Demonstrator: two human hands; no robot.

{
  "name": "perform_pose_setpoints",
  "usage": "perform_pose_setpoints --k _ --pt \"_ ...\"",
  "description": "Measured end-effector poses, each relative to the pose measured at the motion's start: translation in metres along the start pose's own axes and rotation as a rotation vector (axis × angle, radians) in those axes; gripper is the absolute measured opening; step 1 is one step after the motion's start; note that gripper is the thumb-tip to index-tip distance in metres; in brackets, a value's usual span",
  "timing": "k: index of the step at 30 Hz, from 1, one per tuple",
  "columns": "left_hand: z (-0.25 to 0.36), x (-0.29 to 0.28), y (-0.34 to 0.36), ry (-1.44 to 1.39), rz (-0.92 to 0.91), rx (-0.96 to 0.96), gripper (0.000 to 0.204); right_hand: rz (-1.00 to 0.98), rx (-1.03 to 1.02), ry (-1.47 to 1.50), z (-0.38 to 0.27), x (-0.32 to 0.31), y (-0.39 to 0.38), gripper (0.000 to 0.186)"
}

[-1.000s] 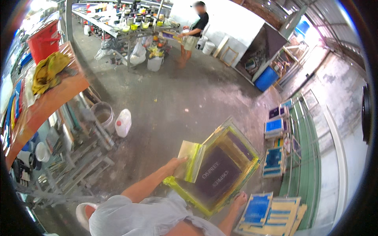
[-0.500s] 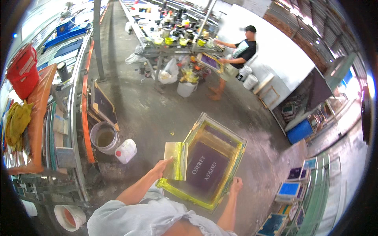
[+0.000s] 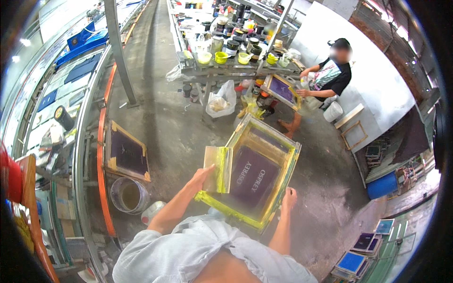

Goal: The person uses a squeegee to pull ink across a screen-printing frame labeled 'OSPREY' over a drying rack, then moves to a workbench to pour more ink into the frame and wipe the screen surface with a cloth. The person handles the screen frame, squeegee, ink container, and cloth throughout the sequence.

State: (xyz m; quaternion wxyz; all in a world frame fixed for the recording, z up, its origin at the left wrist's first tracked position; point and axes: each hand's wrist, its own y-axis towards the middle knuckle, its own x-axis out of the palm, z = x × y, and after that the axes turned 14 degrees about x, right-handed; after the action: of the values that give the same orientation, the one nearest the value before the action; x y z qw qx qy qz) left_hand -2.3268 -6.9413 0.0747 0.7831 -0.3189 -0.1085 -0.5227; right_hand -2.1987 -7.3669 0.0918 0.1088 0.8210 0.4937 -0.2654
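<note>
In front of me is a silk-screen frame (image 3: 260, 181), its border smeared with yellow-green ink and its dark purple mesh bearing pale lettering. My right hand (image 3: 289, 197) is closed around the frame's right edge near the lower corner. At the left side, my left hand (image 3: 204, 178) grips a squeegee (image 3: 213, 169), a flat pale board with a yellow-inked strip along one side. The squeegee overlaps the frame's left edge; fingers beneath it are hidden, so whether they also touch the frame cannot be told.
Ahead stands a table (image 3: 226, 70) with ink jars and yellow bowls. Beside it a person (image 3: 332, 78) holds another screen (image 3: 281, 91). At left are a bucket (image 3: 130, 195), a white jug (image 3: 153, 211) and a leaning screen (image 3: 126, 151). More screens (image 3: 351, 262) stack at lower right.
The table and the other person appear nearer, and the bucket and jug have shifted in view. My hands keep the same hold on the frame and squeegee.
</note>
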Motion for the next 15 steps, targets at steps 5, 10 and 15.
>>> perform_pose_setpoints --k 5,10,15 --pt "0.054 -0.012 0.151 0.001 0.044 0.085 0.057 -0.030 -0.007 -0.038 -0.061 0.157 0.106 0.031" --pt "0.102 -0.020 0.304 -0.072 0.135 0.146 0.061 -0.172 0.037 -0.086 -0.154 0.295 0.218 0.034" --pt "0.138 -0.057 0.385 -0.060 0.219 0.029 0.053 -0.263 0.126 -0.149 -0.219 0.388 0.238 0.038"
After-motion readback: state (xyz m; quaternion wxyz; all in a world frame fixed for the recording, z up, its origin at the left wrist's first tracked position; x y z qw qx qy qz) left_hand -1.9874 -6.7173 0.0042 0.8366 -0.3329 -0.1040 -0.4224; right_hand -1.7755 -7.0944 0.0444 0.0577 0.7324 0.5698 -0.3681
